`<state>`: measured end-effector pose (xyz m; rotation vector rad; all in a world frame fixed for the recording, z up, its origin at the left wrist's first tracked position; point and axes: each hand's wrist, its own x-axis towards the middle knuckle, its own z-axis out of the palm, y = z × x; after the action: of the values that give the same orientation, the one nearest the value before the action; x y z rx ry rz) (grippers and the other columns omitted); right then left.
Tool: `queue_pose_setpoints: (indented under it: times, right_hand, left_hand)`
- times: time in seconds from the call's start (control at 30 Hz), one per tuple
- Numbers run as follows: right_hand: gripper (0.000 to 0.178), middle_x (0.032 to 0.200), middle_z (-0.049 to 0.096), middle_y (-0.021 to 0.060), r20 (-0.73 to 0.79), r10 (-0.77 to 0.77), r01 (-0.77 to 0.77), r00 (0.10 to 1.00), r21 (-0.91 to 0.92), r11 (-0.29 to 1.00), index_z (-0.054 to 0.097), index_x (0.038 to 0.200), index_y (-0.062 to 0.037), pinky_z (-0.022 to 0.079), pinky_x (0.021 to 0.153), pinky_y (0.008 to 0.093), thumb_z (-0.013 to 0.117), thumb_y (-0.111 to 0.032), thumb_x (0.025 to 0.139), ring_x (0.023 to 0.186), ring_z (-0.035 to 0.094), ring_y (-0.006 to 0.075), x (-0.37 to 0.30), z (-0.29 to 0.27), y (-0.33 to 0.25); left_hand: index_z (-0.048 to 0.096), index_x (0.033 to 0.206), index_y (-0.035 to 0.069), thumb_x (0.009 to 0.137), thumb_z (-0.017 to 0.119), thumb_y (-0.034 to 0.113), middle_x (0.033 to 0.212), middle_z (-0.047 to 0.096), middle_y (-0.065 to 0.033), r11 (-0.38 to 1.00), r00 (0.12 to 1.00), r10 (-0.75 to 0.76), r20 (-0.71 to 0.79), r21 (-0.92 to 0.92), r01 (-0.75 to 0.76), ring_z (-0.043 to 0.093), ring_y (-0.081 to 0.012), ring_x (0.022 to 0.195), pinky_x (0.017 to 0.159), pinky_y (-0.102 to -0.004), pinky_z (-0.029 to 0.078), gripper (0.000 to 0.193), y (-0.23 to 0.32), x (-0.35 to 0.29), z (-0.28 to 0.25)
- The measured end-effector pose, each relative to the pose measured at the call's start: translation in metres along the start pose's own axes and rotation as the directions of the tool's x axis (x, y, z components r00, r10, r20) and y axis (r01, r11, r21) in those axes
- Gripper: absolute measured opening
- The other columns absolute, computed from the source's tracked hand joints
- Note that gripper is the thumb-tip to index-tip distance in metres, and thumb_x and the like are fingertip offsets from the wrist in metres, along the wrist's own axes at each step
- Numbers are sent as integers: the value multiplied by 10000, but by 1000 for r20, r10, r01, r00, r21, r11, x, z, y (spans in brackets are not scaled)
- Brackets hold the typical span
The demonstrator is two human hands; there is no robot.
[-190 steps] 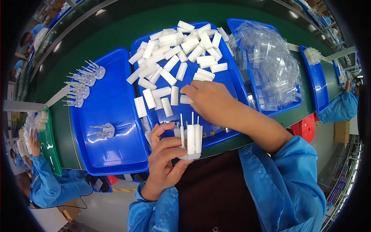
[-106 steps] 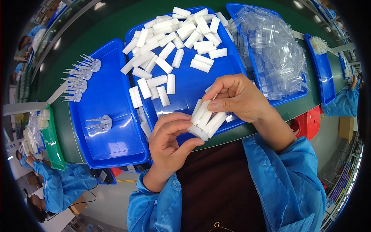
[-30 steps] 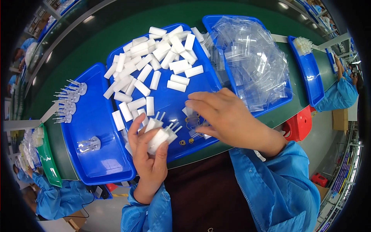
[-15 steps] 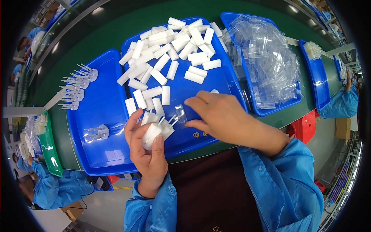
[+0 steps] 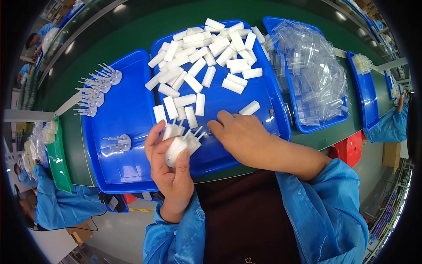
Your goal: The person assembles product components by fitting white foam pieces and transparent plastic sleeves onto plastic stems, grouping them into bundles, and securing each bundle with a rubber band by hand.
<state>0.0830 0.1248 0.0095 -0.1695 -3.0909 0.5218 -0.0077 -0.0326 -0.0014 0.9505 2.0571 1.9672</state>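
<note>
My left hand (image 5: 172,169) is closed around a cluster of white pieces (image 5: 176,147), with several thin prongs sticking out toward the upper right. Just right of those prong tips is my right hand (image 5: 246,137), its thumb and index finger brought together. Whatever is between them is mostly hidden; only a faint glint shows at the fingertips. Beyond the right knuckles a single white block (image 5: 249,108) lies in the middle blue tray (image 5: 224,99). Many more white blocks (image 5: 193,81) are heaped in that tray's far part, some close to my left fingers.
Several round white pronged bases (image 5: 93,97) stand in the left blue tray (image 5: 118,169), with one pronged base (image 5: 118,142) nearer me. Clear plastic pieces (image 5: 312,70) overfill the right blue tray (image 5: 303,127). A red stool (image 5: 349,147) is at the right; co-workers sit at both sides.
My right thumb and index finger, apart around a clear plastic piece before, have closed together by the prongs. That piece no longer shows plainly. The left hand keeps its hold on the white cluster.
</note>
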Motion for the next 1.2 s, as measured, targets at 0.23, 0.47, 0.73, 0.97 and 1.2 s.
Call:
queue_pose_setpoints:
  times: [0.23, 0.47, 0.73, 0.97, 1.2]
  right_hand:
    - [217, 888, 527, 59, -125, 149, -40, 981, 622, 782, 551, 939, -22, 431, 519, 224, 640, 21, 746, 656, 550, 85, -8, -34, 23]
    - [151, 800, 543, 10, -19, 275, 76, 961, 977, -198, 512, 898, -55, 335, 485, 153, 645, -47, 827, 610, 475, 21, -14, -20, 26]
    - [180, 778, 537, 13, 0, 366, 70, 931, 981, -179, 490, 929, -64, 306, 444, 146, 635, -25, 830, 555, 432, 18, -13, -15, 28]
    - [219, 796, 551, 25, -52, 361, 109, 931, 984, -139, 508, 1024, -52, 296, 456, 139, 635, -83, 848, 558, 416, 16, -14, -4, 33]
    - [247, 836, 559, 46, -1, 329, 56, 944, 986, -158, 510, 1068, -45, 316, 495, 153, 626, -111, 860, 583, 418, 23, -16, -9, 32]
  left_hand:
    - [594, 971, 15, 801, 657, 67, 1283, 412, -165, 999, 988, -45, 147, 12, 43, 457, -297, 1150, 955, -361, 378, 188, 5, -3, 5]
    - [597, 964, 9, 793, 672, 73, 1252, 426, -162, 1000, 959, -4, 284, 21, -3, 530, -284, 1052, 832, -329, 460, 197, 7, -1, 18]
    - [602, 983, 9, 799, 667, 77, 1243, 430, -160, 996, 941, -7, 339, 83, -22, 547, -261, 990, 789, -319, 474, 207, 8, 1, 25]
    - [609, 1001, 13, 804, 658, 74, 1253, 409, -154, 994, 935, -2, 353, 101, -36, 535, -239, 972, 796, -310, 463, 212, 6, 3, 30]
    - [608, 995, 12, 801, 661, 73, 1252, 407, -152, 993, 931, -25, 364, 113, -17, 527, -237, 978, 815, -314, 446, 210, 8, 3, 32]
